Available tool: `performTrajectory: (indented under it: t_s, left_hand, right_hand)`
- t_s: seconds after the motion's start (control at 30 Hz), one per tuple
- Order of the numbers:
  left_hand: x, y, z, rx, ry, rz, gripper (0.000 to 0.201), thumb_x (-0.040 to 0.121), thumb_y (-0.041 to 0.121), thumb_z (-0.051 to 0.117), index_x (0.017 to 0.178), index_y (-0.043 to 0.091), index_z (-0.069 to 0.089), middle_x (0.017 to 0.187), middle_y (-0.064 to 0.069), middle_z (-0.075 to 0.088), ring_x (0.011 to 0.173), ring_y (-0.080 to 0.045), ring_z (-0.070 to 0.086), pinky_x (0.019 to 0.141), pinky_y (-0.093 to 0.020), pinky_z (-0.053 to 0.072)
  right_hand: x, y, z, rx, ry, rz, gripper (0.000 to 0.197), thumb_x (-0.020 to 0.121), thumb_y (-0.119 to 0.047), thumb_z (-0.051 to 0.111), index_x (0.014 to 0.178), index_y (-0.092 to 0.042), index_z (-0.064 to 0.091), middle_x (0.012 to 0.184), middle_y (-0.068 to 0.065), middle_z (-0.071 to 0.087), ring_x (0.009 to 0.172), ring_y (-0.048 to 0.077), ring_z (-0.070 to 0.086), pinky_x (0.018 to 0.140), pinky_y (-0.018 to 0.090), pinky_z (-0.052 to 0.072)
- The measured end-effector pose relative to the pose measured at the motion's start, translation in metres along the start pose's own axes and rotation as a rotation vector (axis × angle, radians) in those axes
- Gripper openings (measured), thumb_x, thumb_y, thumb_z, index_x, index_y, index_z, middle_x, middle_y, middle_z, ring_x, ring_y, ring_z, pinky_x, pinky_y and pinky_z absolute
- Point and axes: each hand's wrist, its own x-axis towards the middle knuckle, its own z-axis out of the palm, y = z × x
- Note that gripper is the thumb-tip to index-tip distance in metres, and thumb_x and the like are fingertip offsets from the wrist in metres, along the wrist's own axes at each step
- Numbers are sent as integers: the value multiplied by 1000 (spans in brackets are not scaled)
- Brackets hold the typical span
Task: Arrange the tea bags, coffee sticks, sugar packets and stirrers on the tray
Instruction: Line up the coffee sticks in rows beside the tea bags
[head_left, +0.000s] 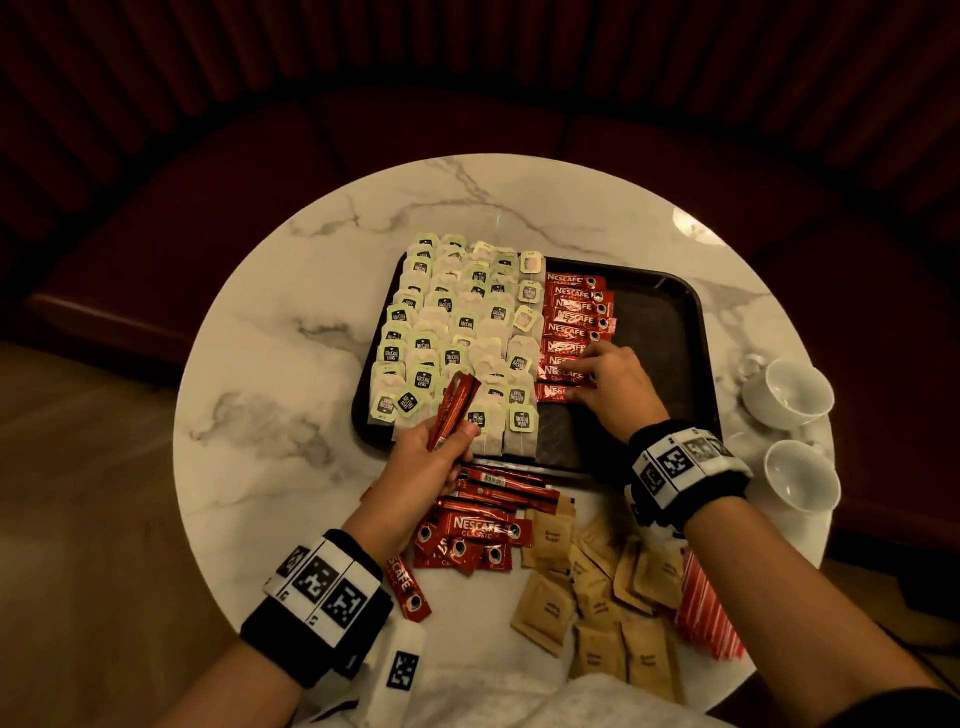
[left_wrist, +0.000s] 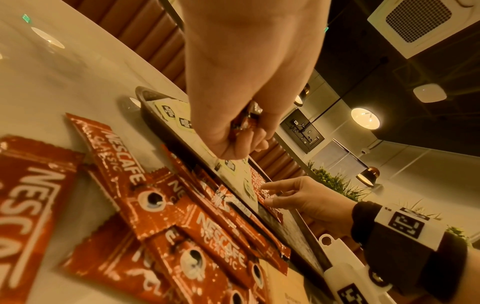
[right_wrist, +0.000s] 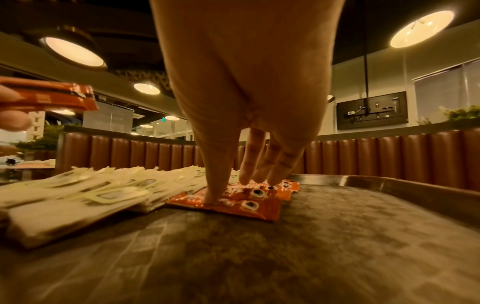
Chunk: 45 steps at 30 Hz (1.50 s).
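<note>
— Red coffee sticks (head_left: 571, 332) are lining up on the tray (head_left: 660, 332) beside the tea bags (head_left: 457, 332); right hand (head_left: 613, 387) is pressing them with straightened fingers

— Left hand (left_wrist: 241, 115) is pinching spare sticks (left_wrist: 245, 121); they're risking slipping

— Fingertips (right_wrist: 211, 197) are pushing; overlapped rows could be skewing

head: looks steeply down on tray (head_left: 670, 317), mid-frame | left wrist: low, close over table, facing tray (left_wrist: 155, 131) | right wrist: near tray floor (right_wrist: 337, 236), facing booth | shared: tray
</note>
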Motion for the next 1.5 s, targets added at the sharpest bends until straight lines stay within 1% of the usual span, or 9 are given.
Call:
performTrajectory:
  t_s: [0.17,0.3,0.53,0.63,0.73,0.93,1.03,1.17,1.5]
  left_hand:
    - [-1,-1,0,2,-12,9,15,96,27,57,92,12,59,57,8,54,47,-3,44,46,-14,37]
    - [-3,2,4,-77,-70,8,21,95,28,57,97,8,60,60,7,47,47,-4,40,45,-15,35]
    - [-13,16,16,-47,-196,12,42,90,51,47,100,14,64,54,12,41,44,-1,38,44,-14,33]
    - [-17,21,19,-6,-223,20,30,98,40,46,95,16,64,62,8,67,58,-3,64,58,-16,49]
    - [-17,19,17,21,-220,26,27,96,37,53,110,20,68,101,-8,74,96,-23,71,93,-43,54]
    - [-21,18,15,55,-224,86,28,90,43,58,112,29,69,109,-1,73,107,-20,67,100,-49,48]
    - [-17,15,15,67,-200,98,22,94,33,59,113,31,69,103,3,72,101,-17,67,92,-38,53]
    - [-17,19,12,-117,-155,46,24,98,23,52,116,14,65,71,6,57,56,-7,47,50,-14,38]
    - [-14,23,16,-31,-128,135,19,95,18,57,112,11,62,62,10,58,53,-2,50,48,-14,41]
  right_hand:
    - [-1,-4,-6,72,26,43,40,88,-19,72,127,-17,66,130,6,56,121,26,47,106,38,39]
    - [-24,-28,-23,499,114,100,25,95,-24,63,118,-19,70,113,-4,66,104,9,58,93,26,47]
    - [-71,-80,-30,1029,-156,94,35,101,-45,43,108,-22,68,65,4,63,50,14,52,49,25,44]
    - [-82,-83,-24,1102,-118,81,26,95,-39,58,106,-16,66,61,0,61,50,14,52,49,24,45]
    - [-87,-78,-21,1219,-103,116,22,93,-22,65,106,-4,63,71,3,67,60,15,61,56,24,54]
    - [-95,-62,-25,1255,-113,105,17,92,-13,64,106,-3,67,88,12,75,79,20,71,74,24,58]
    - [-97,-57,-29,1261,-94,81,16,92,-5,62,107,-1,66,94,15,75,83,20,72,76,24,58]
    - [-99,-47,-34,1304,-2,89,17,90,-1,61,106,-5,66,93,13,75,83,19,72,74,21,57]
    - [-109,-39,-32,1389,71,159,28,88,-1,62,115,-10,67,98,14,75,92,21,73,78,23,58]
